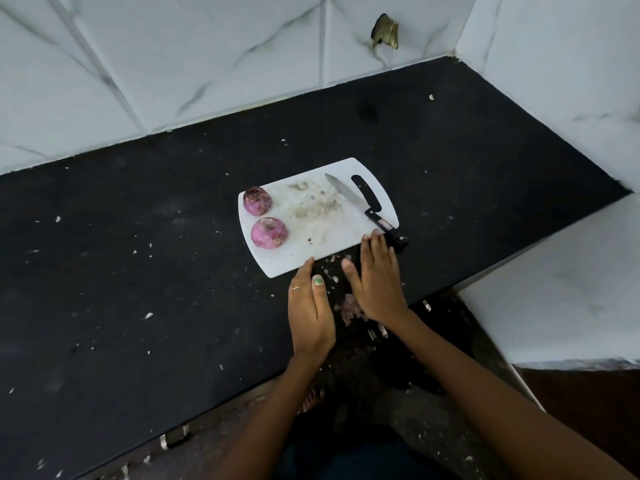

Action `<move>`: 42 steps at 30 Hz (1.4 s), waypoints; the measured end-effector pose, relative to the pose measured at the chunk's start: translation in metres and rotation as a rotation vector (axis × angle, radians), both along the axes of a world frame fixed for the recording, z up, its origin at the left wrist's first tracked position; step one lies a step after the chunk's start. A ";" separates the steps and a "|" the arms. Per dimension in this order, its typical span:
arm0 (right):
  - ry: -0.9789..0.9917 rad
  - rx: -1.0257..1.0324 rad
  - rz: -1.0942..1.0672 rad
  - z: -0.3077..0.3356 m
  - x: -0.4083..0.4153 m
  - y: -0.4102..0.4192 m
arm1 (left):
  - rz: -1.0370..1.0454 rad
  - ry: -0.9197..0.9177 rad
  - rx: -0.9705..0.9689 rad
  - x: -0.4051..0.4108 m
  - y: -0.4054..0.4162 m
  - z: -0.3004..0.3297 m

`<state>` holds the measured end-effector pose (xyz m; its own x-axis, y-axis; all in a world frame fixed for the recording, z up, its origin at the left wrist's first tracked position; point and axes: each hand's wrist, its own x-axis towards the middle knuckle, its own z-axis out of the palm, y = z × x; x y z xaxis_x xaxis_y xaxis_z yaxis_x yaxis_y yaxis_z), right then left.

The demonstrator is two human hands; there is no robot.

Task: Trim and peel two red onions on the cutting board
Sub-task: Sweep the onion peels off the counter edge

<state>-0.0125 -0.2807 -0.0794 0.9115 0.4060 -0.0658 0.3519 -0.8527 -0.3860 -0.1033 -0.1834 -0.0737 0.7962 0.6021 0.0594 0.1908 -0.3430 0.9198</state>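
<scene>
Your white plastic cutting board (pixel 313 216) is carrying two peeled red onions (pixel 257 201) (pixel 269 232) along its left edge and a black-handled kitchen knife (pixel 363 206) by its right edge. You are resting your left hand (pixel 309 313) flat, fingers straight and together, touching the board's near edge. Your right hand (pixel 377 282), also flat with fingers extended, is lying at the near right corner, just beside the knife handle. Both onions are sitting well apart from either hand. Purple onion skin scraps (pixel 349 310) are lying on the black countertop (pixel 138 271) between your hands.

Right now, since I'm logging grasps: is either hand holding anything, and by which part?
Nothing is held. The left hand and right hand lie open on the countertop; the knife rests untouched.
</scene>
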 end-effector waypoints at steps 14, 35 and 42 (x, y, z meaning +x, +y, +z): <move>0.003 -0.042 0.116 0.001 -0.015 0.009 | 0.012 -0.023 -0.019 0.003 -0.005 -0.001; 0.113 0.811 -0.486 0.025 -0.032 -0.053 | -0.093 -0.169 -0.582 0.034 -0.022 0.005; 0.197 0.435 -0.129 0.013 -0.060 -0.041 | -0.222 -0.053 -0.626 0.035 -0.034 0.010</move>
<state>-0.0724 -0.3218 -0.0669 0.9434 0.3186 -0.0919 0.1381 -0.6297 -0.7644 -0.0686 -0.2172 -0.0633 0.9109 0.3578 -0.2055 0.1258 0.2334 0.9642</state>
